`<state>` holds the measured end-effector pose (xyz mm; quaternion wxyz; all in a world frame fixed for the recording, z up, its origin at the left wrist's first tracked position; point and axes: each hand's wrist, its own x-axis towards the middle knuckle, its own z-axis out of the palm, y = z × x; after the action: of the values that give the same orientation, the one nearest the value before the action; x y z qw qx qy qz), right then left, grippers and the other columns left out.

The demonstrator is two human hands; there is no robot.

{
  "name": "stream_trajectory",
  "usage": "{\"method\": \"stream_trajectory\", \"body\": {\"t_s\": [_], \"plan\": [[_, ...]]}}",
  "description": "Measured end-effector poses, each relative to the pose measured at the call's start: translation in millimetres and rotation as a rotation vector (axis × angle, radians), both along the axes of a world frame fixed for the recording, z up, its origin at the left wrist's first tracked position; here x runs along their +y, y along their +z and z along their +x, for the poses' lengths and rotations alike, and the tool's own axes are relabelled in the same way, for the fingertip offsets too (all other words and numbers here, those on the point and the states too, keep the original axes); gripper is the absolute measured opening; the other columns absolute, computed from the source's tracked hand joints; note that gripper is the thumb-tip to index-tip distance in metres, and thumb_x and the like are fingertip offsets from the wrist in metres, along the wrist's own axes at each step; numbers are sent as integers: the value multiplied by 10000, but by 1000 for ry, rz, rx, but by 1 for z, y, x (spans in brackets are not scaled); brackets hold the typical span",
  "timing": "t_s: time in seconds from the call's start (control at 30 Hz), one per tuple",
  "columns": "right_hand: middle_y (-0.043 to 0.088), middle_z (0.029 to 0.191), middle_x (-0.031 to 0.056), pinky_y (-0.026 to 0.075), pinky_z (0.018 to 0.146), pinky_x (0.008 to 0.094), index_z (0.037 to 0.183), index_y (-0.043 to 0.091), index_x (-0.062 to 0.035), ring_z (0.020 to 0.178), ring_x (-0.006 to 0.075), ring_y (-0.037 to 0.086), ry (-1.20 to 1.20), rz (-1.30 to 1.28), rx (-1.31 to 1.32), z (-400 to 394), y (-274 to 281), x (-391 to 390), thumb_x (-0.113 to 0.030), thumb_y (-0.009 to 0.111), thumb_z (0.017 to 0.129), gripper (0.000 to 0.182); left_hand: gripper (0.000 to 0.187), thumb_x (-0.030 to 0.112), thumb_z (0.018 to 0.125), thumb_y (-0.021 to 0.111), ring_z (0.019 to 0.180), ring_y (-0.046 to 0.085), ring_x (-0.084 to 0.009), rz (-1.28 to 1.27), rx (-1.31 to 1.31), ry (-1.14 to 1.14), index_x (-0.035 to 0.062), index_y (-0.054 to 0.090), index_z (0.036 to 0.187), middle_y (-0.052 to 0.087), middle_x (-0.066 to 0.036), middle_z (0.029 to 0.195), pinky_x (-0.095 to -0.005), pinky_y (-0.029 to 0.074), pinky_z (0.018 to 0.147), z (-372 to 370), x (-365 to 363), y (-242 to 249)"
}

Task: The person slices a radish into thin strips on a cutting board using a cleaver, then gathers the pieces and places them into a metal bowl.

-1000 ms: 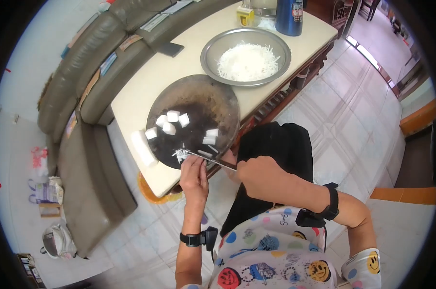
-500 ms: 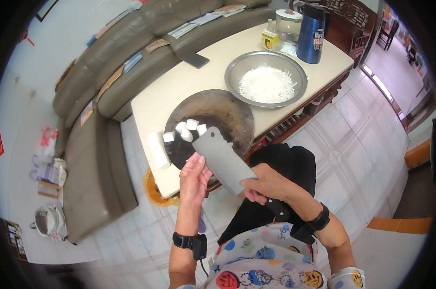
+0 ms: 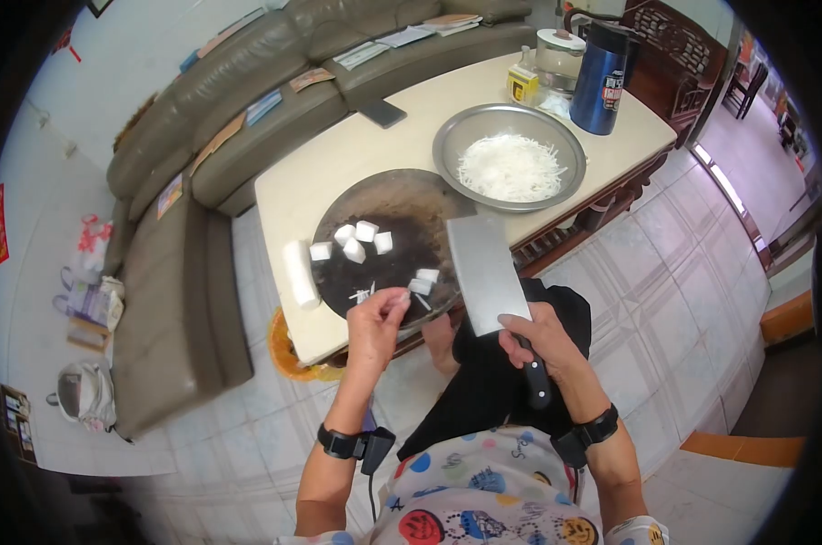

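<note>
My right hand [image 3: 545, 341] grips a cleaver [image 3: 486, 272] by its black handle and blade base, with the broad blade raised beside the right edge of the round dark chopping board [image 3: 388, 195]. Over the board's near edge, my left hand [image 3: 376, 329] has its fingers drawn together in a pinch. Its fingertips are right by small white radish pieces [image 3: 420, 286]; whether anything is between them is hidden. Several white radish chunks [image 3: 354, 250] lie farther back on the board. Thin white shreds [image 3: 363, 294] lie left of my left hand. A peeled white radish length [image 3: 300, 274] rests at the board's left.
A steel bowl [image 3: 443, 154] of white shreds stands behind the board. Beyond it are a blue flask [image 3: 600, 86], a glass pot [image 3: 558, 62] and a yellow box [image 3: 522, 86]. A phone [image 3: 382, 113] lies on the table [image 3: 288, 182]. An orange-rimmed basin [image 3: 286, 350] sits below.
The cleaver has swung right and more upright, away from my left hand, uncovering radish pieces on the board. My left hand has moved from the blade to those pieces, its fingers now pinched.
</note>
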<state>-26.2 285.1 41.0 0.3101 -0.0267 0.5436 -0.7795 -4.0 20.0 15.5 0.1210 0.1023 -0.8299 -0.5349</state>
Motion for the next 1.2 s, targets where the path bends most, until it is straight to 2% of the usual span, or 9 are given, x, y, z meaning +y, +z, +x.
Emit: {"method": "stream_trajectory", "body": {"t_s": [0.13, 0.3, 0.53, 0.63, 0.8, 0.93, 1.03, 1.1, 1.2], "plan": [[584, 614, 76, 441, 408, 255, 800, 571, 24, 402, 83, 468, -37, 13, 12, 3, -6, -4, -122, 564, 912, 184, 195, 24, 831, 699, 681, 621, -94, -157, 57, -11, -16, 690, 1022, 697, -67, 776, -259, 513, 651, -2, 17, 3], [584, 615, 76, 445, 411, 255, 805, 569, 25, 403, 84, 474, -59, 21, 18, 6, -8, -6, -125, 563, 913, 185, 207, 64, 763, 734, 665, 657, -244, -543, 123, -12, -20, 682, 945, 675, -159, 789, -330, 520, 637, -6, 29, 10], [581, 614, 78, 446, 415, 257, 809, 570, 30, 409, 87, 483, -56, 67, 38, 10, -13, -4, -131, 553, 918, 195, 179, 36, 749, 698, 705, 657, -307, -632, 150, 43, 16, 689, 927, 678, -155, 830, -380, 523, 653, -4, 14, 5], [580, 613, 78, 445, 416, 260, 813, 571, 35, 409, 90, 485, -60, 63, 46, 10, -12, -4, -128, 550, 918, 195, 205, 42, 740, 710, 838, 637, -326, -743, 89, 84, 46, 692, 944, 669, -128, 854, -412, 506, 727, 1, -1, 15], [581, 614, 78, 443, 416, 263, 815, 571, 38, 407, 91, 478, -54, 90, 61, 11, -11, -5, -124, 551, 915, 192, 300, 56, 676, 764, 935, 584, -324, -752, 81, 147, 58, 680, 964, 610, -108, 969, -412, 488, 793, 4, -17, 29], [582, 616, 77, 441, 417, 262, 819, 573, 39, 406, 90, 473, -49, 101, 55, 11, -13, -5, -123, 550, 916, 190, 430, 148, 657, 824, 947, 624, -335, -686, 46, 176, 1, 678, 1033, 645, -182, 991, -395, 497, 829, 3, -24, 31], [581, 615, 76, 441, 419, 260, 817, 574, 38, 407, 90, 474, -45, 93, 53, 11, -12, -4, -121, 547, 917, 189, 405, 147, 694, 793, 895, 652, -344, -750, -14, 140, -12, 682, 1050, 670, -200, 972, -394, 510, 799, 0, -27, 27], [581, 615, 77, 443, 420, 259, 816, 574, 37, 406, 90, 473, -44, 90, 51, 11, -11, -4, -120, 545, 917, 189, 274, 125, 737, 739, 909, 624, -381, -588, -118, 95, 8, 698, 982, 660, -206, 954, -436, 495, 804, -5, -28, 25], [581, 612, 76, 442, 423, 258, 807, 574, 34, 405, 90, 474, -41, 90, 49, 11, -11, -5, -118, 542, 916, 190, 173, 63, 743, 699, 826, 640, -399, -689, -73, 63, -3, 709, 903, 667, -214, 856, -452, 506, 766, -12, -29, 25]]}}
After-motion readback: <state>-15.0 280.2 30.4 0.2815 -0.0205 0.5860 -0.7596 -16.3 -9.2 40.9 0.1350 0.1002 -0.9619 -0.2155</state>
